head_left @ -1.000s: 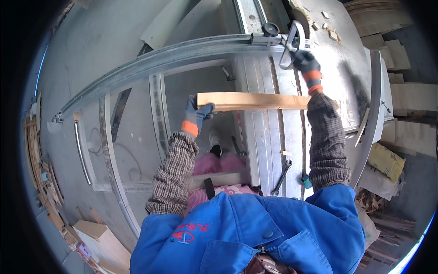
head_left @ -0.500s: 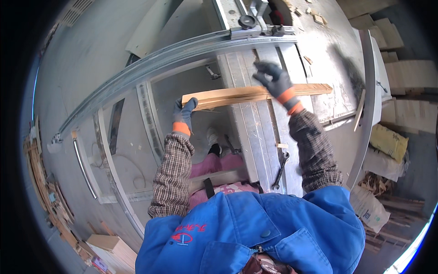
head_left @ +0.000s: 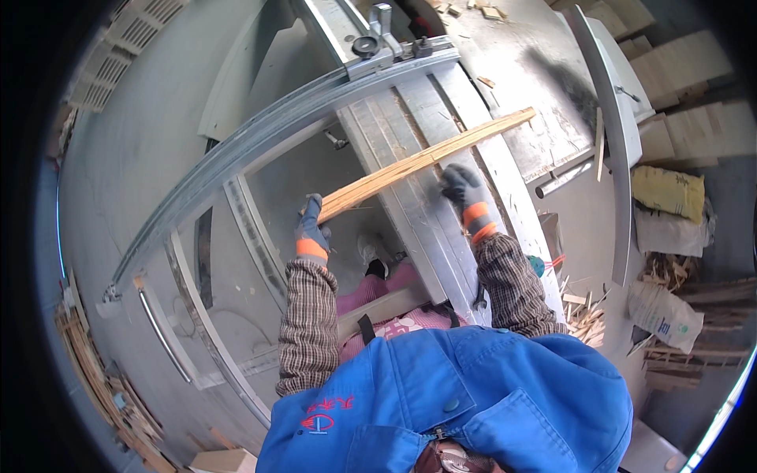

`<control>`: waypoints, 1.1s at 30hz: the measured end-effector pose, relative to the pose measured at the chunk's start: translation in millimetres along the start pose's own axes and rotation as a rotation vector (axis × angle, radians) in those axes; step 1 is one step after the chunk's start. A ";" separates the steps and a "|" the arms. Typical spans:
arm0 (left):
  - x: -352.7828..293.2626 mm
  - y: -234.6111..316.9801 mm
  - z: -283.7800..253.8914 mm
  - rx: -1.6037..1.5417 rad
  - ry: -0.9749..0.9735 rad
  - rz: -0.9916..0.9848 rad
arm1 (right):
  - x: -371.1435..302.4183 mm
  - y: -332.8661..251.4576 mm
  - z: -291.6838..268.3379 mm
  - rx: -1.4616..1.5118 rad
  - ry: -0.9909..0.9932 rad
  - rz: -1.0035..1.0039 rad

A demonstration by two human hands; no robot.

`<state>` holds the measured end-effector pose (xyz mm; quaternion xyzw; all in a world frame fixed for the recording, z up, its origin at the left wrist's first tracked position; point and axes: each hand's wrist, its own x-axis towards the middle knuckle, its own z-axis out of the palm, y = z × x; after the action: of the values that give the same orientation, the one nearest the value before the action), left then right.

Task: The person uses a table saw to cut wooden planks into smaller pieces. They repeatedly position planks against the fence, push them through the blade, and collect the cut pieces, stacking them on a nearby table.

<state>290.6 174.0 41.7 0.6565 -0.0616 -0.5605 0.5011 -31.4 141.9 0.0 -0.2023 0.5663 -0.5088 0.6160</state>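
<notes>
At centre, grasping strip [head_left: 424,162] in left hand [head_left: 312,224], not yet released; cannot tell finger closure in right hand [head_left: 465,189].

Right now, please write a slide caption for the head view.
Wooden strip slanting across a metal table, one end held in the left grip, the right grip nearby.

The camera is the left one of two on the person's head, and it looks down. The blue jacket [head_left: 441,386] is very close, at the bottom. The left hand [head_left: 312,229] and right hand [head_left: 467,193] are farther out, near the middle. The wide view bends the long metal rail [head_left: 268,124].
</notes>
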 end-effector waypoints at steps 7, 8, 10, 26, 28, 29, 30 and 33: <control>-94.5 -22.1 10.7 0.229 0.024 -0.122 | -45.2 18.0 52.9 0.266 -0.047 0.282; -92.7 -38.3 0.5 0.191 -0.003 -0.129 | -46.4 22.2 49.9 0.193 -0.012 0.268; -94.0 -64.1 -19.0 0.170 -0.073 -0.127 | -68.8 15.9 54.1 0.179 0.046 0.185; -153.4 -193.9 -52.1 0.549 -1.156 0.090 | -312.7 -22.8 -87.9 -0.224 0.707 -0.272; -156.9 -214.4 -63.1 0.702 -1.377 0.153 | -354.2 -4.3 -110.1 -0.183 0.765 -0.271; -157.3 -239.8 -68.9 0.649 -1.306 -0.118 | -370.3 10.0 -120.7 -0.159 0.830 -0.348; -174.1 -242.4 -67.8 0.623 -1.382 -0.316 | -398.4 13.7 -128.1 -0.171 0.908 -0.290; -249.8 -243.5 -67.6 0.785 -1.581 -0.399 | -469.8 35.3 -153.6 -0.022 1.042 -0.376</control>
<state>136.4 493.7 24.2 0.2022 -0.4596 -0.8631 -0.0539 -81.4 608.4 159.4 -0.0277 0.7556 -0.6368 0.1509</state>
